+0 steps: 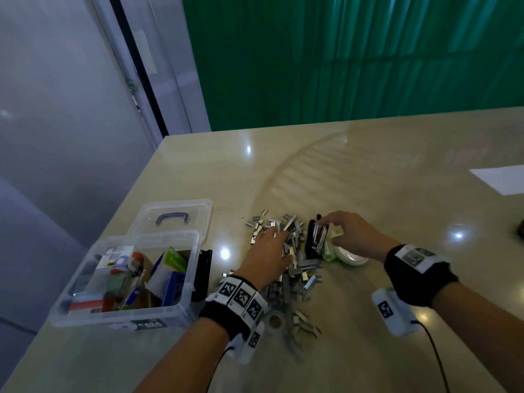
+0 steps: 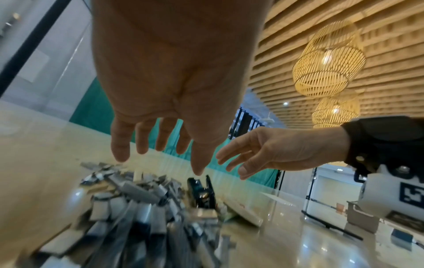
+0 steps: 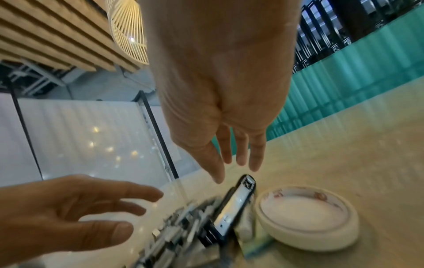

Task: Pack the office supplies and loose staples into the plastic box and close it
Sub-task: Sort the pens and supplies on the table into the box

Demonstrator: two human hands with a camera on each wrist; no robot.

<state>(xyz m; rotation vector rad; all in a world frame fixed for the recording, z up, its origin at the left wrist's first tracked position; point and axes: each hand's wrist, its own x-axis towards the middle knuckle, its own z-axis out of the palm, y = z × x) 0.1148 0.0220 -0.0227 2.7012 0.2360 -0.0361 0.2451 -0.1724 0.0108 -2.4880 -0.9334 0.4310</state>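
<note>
Nearest, low on the table [image 1: 368,171], a grey tape roll [image 1: 274,321] lying flat just under the left wrist, half buried in the near end of the staple pile [image 1: 295,268]. Mid-task, by the look of it: gathering the loose staples and the last supplies, with the plastic box [image 1: 127,279] standing open well to the left, already holding cartons and packets, its lid [image 1: 173,217] lying flat behind it and a dark object, too blurred to name, just beside its right wall. Above the pile, the left hand [image 1: 269,256], palm down, fingers [image 2: 120,145] spread wide and straight, holding nothing; from the left wrist view, apparently hovering just clear of the staples, though contact at the fingertips hard to rule out. A little farther and to the right, the right hand [image 1: 351,234], also wide, fingers extended and empty, thumb tip close over the black stapler [image 3: 236,204]; touching or not, impossible to tell. Just beside the stapler, a white round tin [image 3: 307,219], with a greenish packet wedged between the two. Next, probably: closing both hands inward to scoop staples without scattering them, or gripping the stapler, then carrying the load left into the box. Closing the lid not yet possible.
</note>
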